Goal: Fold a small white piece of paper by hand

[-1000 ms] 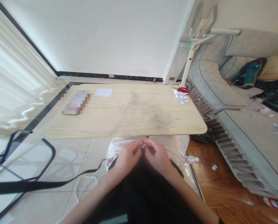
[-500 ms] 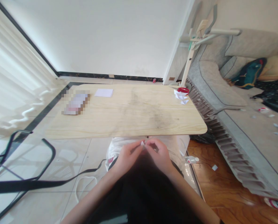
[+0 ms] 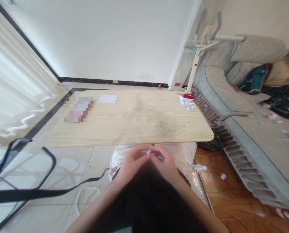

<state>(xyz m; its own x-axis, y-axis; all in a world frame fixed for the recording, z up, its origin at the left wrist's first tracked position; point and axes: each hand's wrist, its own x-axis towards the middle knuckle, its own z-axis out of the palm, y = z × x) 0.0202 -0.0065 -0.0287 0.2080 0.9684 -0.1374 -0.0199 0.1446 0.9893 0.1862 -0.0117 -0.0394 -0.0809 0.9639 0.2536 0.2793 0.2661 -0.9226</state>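
Between my fingertips is a small piece of white folded paper [image 3: 148, 152], mostly covered by the fingers. My left hand [image 3: 134, 160] pinches it from the left, and my right hand [image 3: 164, 159] pinches it from the right. Both hands are close together over my lap, just in front of the near edge of the wooden table [image 3: 125, 126]. At the table's far right corner lie several folded white paper shapes [image 3: 187, 103] beside red-handled scissors [image 3: 189, 96]. A stack of white paper [image 3: 108, 99] rests near the far left edge.
A blurred-out box-like object [image 3: 78, 110] sits on the table's left side. To the right stands a grey sofa [image 3: 222, 84] with a seated person [image 3: 280, 76] and a backpack [image 3: 256, 79]. A black metal frame [image 3: 49, 158] is at the left. A bottle [image 3: 200, 168] is at lower right.
The paper's pointed white tip, seen between my fingers before, now shows as a narrower sliver. My fingertips have shifted slightly around it. The whole view has tilted a little.
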